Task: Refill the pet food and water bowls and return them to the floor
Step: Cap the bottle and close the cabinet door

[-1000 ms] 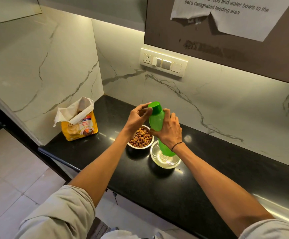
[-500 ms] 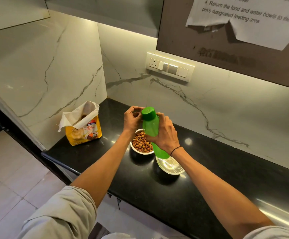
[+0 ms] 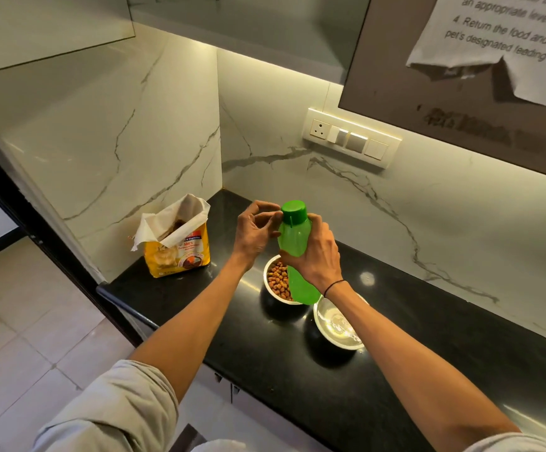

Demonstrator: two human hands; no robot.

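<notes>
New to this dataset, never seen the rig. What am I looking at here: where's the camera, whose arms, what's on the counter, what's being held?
There is no robot. A person wears one wide-angle camera on the head, looking down at their own bare arms.

The right hand grips a capped green water bottle, held upright above the bowls. The left hand is at the green cap, fingers curled beside it; whether they touch it is unclear.

On the black countertop stand a steel bowl of kibble, a steel bowl with water, and an opened yellow pet food bag.
</notes>
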